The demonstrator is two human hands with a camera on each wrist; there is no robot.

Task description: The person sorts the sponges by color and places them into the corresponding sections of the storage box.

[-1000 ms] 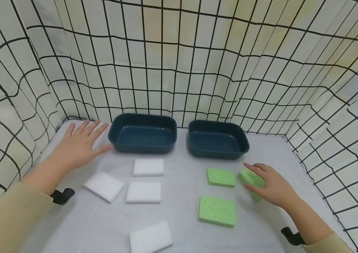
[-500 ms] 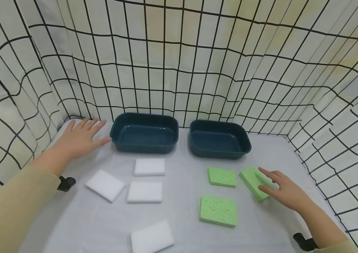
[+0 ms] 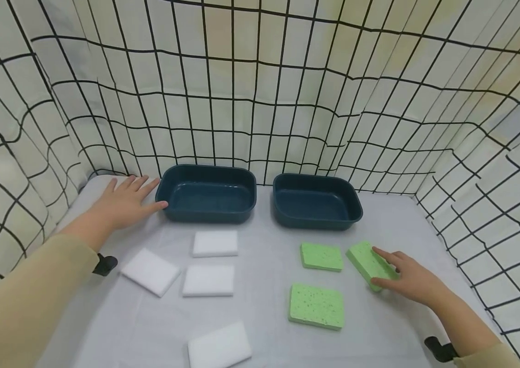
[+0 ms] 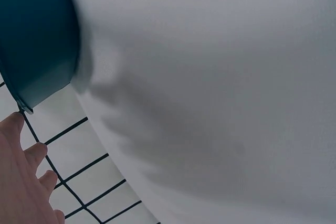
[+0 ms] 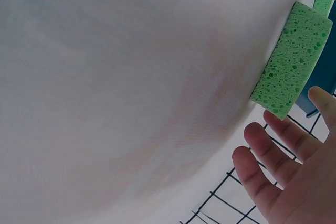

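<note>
My left hand point(image 3: 124, 205) has its fingers spread at the left end of a dark blue tray point(image 3: 206, 217), the thumb overlapping the tray's rim. In the left wrist view the fingertips lie close by the tray wall point(image 4: 50, 51). On the right, my right hand point(image 3: 414, 278) is over a tilted green sponge point(image 3: 365, 258), thumb and fingers apart on either side of its near part. The right wrist view shows these fingers loosely extended beside the porous sponge point(image 5: 294, 59). Two more green sponges, a smaller one point(image 3: 322, 257) and a larger one point(image 3: 316, 306), lie to its left.
A second blue tray point(image 3: 317, 223) stands right of the first. Several white sponge blocks lie in the left half: one point(image 3: 215, 244) before the left tray, others point(image 3: 208, 281), point(image 3: 150, 272) and a nearer block point(image 3: 220, 346). Black wire mesh point(image 3: 251, 102) surrounds the white-covered table.
My right hand has drawn back to the right from the tilted green sponge, showing more of it, then come slightly back over it. The left hand stays beside the left tray.
</note>
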